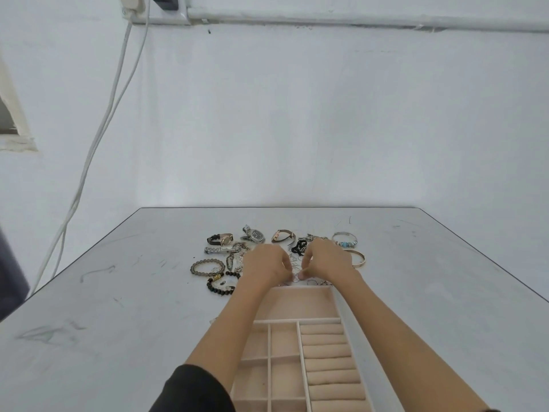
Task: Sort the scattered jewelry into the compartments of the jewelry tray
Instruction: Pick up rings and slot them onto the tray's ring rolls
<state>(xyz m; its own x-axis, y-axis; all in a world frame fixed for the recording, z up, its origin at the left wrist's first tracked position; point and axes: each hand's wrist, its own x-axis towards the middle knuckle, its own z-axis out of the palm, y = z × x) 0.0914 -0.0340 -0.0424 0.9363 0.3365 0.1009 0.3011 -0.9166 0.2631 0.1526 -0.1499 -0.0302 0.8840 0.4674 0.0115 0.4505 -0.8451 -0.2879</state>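
Right hand [329, 260] pinches the tangle of thin silver chains [297, 276] mid-desk, just beyond the pink velvet compartmented tray [297, 301]. Left hand [264, 266] curls onto it, grip unclear. Risk: lifting drags snagged links along, or knots them tighter.

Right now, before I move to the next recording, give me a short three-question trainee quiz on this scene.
1. True or false: the jewelry tray's large far compartment holds a watch.
2. The grey bead bracelet lies: A on the table, B in the tray, C on a wrist.
3. Which hand is nearer the gold bangle?
Key: 1 false; 2 A; 3 the right hand.
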